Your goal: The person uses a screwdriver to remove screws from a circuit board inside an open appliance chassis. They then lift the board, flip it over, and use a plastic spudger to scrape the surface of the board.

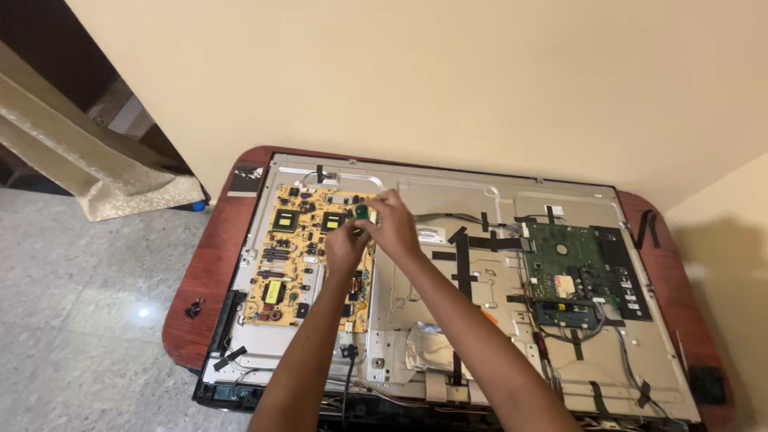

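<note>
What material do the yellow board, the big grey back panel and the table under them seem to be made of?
Yellow circuit board: probably matte laminate, carrying soldered parts. Back panel: likely bare sheet metal, dull grey with stamped ribs. Table: looks like reddish-brown polished wood or veneer; which one is unclear.

Green circuit board (578, 272), wooden table (210, 264), perhaps screws (194, 307).

The scene is evenly and fairly brightly lit with warm indoor light. A small bright glare spot sits on the polished floor (144, 312) at the lower left of the frame. The upper left corner falls into deep shadow. A soft grey shadow lies on the wall (720, 264) at the right edge, beside the table (204, 272). The metal back panel (448, 200) in the centre shows a mild sheen. Focus is reasonably sharp overall; fine detail on the boards looks slightly soft and compressed.
</note>
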